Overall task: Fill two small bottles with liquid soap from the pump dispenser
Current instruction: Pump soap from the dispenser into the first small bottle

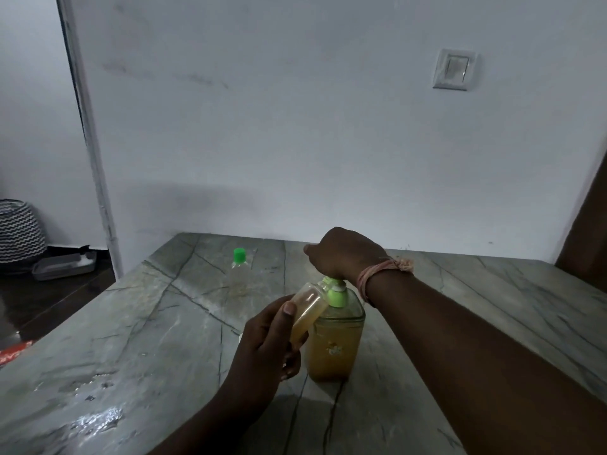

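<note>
Basket (18,229) with a zigzag pattern sits on the floor far left of the pump dispenser (335,336), with a grey tray (64,266) just beside it. A red packet (14,351) shows at the worktop's (131,356) left edge. Left of the dispenser and farther back, a clear bottle (239,274) with a green cap stands upright on the worktop, well apart from it. The left hand (266,349) holds a small bottle (307,311) of amber liquid, its grip closed around the lower body, thumb along the side; the bottle tilts, with its mouth up against the dispenser's green pump head. The dispenser stands on the worktop, partly full of amber soap. The right hand (345,254) rests on top of the pump head with its fingers curled downward; whether its grip clasps the head or only presses it I cannot tell. A pink thread band (381,274) circles that wrist. Above and right of the dispenser, a switch plate (455,69) is set in the wall.
</note>
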Demonstrator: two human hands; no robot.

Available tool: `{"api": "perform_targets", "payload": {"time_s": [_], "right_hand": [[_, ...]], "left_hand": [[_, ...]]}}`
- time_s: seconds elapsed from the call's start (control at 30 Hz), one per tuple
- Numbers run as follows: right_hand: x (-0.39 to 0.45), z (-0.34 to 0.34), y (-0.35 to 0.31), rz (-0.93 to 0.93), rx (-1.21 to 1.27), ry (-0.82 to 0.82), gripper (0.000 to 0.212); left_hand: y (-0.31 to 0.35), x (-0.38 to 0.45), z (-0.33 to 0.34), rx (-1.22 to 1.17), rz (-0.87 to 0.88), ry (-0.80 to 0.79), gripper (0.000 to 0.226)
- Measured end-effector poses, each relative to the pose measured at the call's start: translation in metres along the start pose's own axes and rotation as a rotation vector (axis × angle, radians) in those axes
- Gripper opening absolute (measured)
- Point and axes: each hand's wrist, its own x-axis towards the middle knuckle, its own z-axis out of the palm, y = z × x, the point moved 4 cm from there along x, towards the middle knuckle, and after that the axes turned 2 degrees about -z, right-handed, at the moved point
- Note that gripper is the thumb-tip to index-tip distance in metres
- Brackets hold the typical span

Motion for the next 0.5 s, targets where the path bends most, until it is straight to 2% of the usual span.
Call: {"api": "perform_targets", "payload": {"time_s": [0.17, 0.3, 0.43, 0.5], "right_hand": [[0.004, 0.008, 0.006, 0.029, 0.086, 0.02, 0.034], [0.0, 0.007, 0.001, 0.026, -0.005, 0.005, 0.026], [-0.002, -0.004, -0.002, -0.009, -0.045, 0.036, 0.034], [0.0, -0.002, 0.001, 0.01, 0.018, 0.064, 0.036]], "left_hand": [[-0.002, 0.002, -0.001, 0.021, 0.005, -0.001, 0.04], [-0.001, 0.0, -0.002, 0.039, -0.006, 0.014, 0.04], [0.0, 0.0, 0.0, 0.046, -0.01, 0.01, 0.037], [-0.001, 0.001, -0.001, 0.046, -0.011, 0.013, 0.033]]}}
